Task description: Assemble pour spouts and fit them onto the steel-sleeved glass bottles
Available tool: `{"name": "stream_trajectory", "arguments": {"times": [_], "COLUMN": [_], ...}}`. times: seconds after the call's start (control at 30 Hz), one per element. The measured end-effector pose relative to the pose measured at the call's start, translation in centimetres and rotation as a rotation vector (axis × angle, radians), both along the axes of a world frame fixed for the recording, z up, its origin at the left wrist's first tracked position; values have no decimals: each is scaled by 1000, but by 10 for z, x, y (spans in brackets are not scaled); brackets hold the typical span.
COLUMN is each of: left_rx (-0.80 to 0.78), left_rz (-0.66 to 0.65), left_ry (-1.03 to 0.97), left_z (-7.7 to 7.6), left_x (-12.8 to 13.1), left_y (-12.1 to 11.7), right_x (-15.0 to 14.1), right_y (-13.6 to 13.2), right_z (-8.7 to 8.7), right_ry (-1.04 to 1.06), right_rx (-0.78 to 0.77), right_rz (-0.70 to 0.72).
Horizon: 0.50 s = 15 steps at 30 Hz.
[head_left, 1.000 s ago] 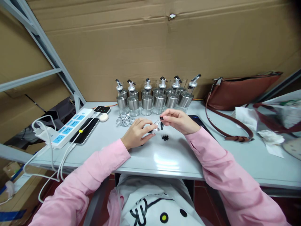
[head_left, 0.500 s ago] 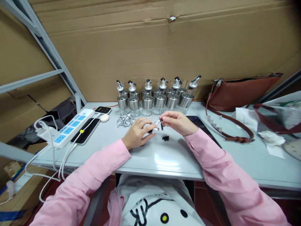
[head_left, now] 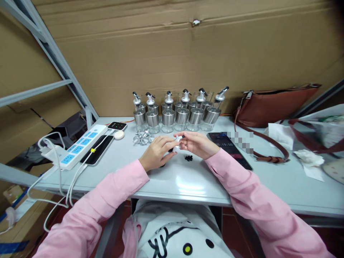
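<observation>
My left hand (head_left: 157, 153) holds a silvery pourer top (head_left: 177, 142) between thumb and fingers, over the middle of the table. My right hand (head_left: 197, 144) closes in from the other side, its fingertips against the pourer top. A small black part (head_left: 183, 136) shows at those fingertips; its shape is mostly covered. On the table just below lies a little cluster of black pieces (head_left: 188, 158). Several loose silvery pourer tops (head_left: 143, 137) lie beyond my left hand. Behind them stand glass bottles with steel sleeves (head_left: 168, 117), the front ones fitted with black-levered pourers.
On the left are a power strip (head_left: 83, 145) with white cables, a phone (head_left: 97, 150), a small black-screened device (head_left: 117, 125) and a round white case (head_left: 119, 134). To the right lie a phone with a timer (head_left: 233, 152), a brown bag (head_left: 279, 105) and crumpled tissue (head_left: 309, 157).
My right hand has shifted slightly left and its fingers now wrap closer around the pourer top, covering more of the black part. My left hand has stayed nearly still.
</observation>
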<state>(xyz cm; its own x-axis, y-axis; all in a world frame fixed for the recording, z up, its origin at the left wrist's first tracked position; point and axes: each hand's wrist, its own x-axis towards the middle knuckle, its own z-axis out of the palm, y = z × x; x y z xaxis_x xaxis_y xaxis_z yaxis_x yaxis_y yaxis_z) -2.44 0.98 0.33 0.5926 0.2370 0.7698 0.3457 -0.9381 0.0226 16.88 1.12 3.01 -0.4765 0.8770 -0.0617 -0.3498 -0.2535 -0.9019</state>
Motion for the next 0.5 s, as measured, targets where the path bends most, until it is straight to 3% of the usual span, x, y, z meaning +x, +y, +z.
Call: {"name": "stream_trajectory", "arguments": {"times": [0.17,0.5], "left_rx": [20,25], "left_rz": [12,25], "left_ry": [-8,-10], "left_z": [1,0], "left_x": [0,0], "left_y": [0,-1], "right_x": [-6,-6], "right_y": [-1,1], "right_z": [-5,-9], "right_ry": [42,47], "right_rx": [-49,21], "right_rz": [34,53]}}
